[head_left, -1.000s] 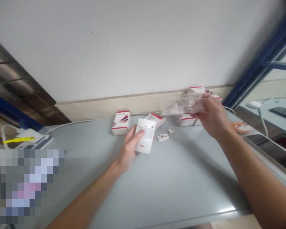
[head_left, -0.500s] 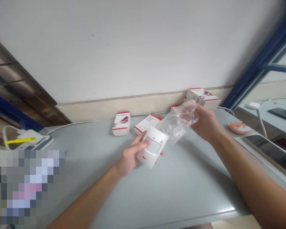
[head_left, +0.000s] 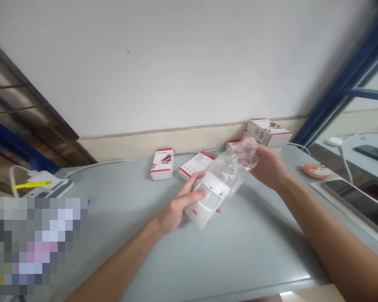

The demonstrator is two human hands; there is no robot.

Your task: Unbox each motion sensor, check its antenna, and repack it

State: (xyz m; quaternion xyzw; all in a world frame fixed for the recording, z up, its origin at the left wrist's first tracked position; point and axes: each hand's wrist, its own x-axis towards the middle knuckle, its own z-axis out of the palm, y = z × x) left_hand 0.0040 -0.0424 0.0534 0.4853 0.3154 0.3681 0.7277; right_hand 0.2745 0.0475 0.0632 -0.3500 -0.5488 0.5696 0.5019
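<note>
A white motion sensor point(head_left: 204, 207) with a curved window and small red lettering is held tilted above the table. My left hand point(head_left: 178, 207) is closed round it, thumb on the window and fingertips showing at the far edge. A clear plastic bag point(head_left: 234, 165) touches or overlaps the sensor's upper end; whether that end is still inside the bag I cannot tell. My right hand point(head_left: 267, 165) grips the bag's other end, its fingertips partly hidden by the crumpled film.
On the grey table point(head_left: 138, 235), a small red-and-white box point(head_left: 162, 164) stands near the wall. Another box point(head_left: 197, 163) lies behind my left hand, and several are stacked point(head_left: 271, 130) at back right. An orange animal-face item point(head_left: 316, 170), a phone point(head_left: 355, 201) and a power strip point(head_left: 50, 186) lie at the sides.
My left hand and the sensor have shifted slightly right and down in the picture. My right hand has moved slightly left and down, still gripping the bag. The camera view has shifted a little.
</note>
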